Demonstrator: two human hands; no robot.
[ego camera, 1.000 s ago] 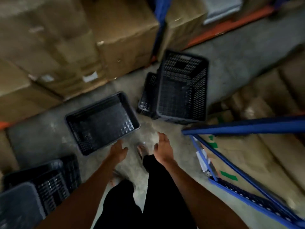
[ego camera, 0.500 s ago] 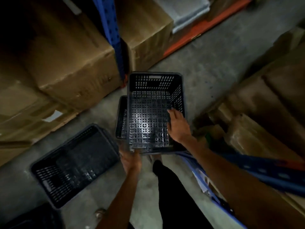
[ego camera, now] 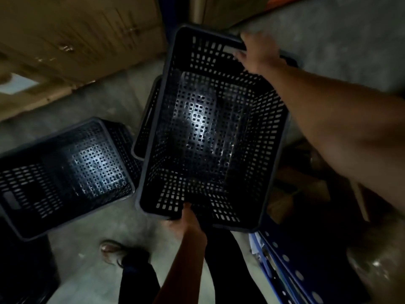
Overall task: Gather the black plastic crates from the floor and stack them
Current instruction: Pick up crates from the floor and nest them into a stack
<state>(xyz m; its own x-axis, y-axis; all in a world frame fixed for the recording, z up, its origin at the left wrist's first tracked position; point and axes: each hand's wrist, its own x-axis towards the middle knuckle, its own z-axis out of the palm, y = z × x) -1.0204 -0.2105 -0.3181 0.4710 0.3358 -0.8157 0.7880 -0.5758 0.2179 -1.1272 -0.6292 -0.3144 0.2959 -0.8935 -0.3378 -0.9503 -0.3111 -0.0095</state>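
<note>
The black perforated plastic crate point(ego camera: 210, 132) sits open side up in the middle of the view, gripped at its two short ends and apparently raised off the grey concrete floor point(ego camera: 87, 260), though the dim light makes its clearance hard to judge. The right hand point(ego camera: 256, 53) is closed over the far rim, fingers wrapped down beside the handle slot, and the left hand point(ego camera: 186, 222) is clamped on the near rim from below. The two hands are well apart, one at each end.

Its walls and base are an open lattice, so it should be light for its bulk and fairly stiff, with some flex along the long sides. The thickened rim and the cut-out handle slots at the short ends look like the sound places to hold; the thin bars of the lattice would dig into fingers and might bend. The smooth plastic could slip in a loose grip, so a wrapped hold over the rim seems wiser than pinching.

A second black lattice crate point(ego camera: 65, 176) rests on the floor just to the left, also open side up, and looks a likely base for nesting. A third black crate point(ego camera: 149, 119) stands partly hidden behind the held one. Brown cardboard boxes point(ego camera: 76, 36) fill the shelf beyond, and a blue metal rack beam point(ego camera: 285, 266) runs at lower right.
</note>
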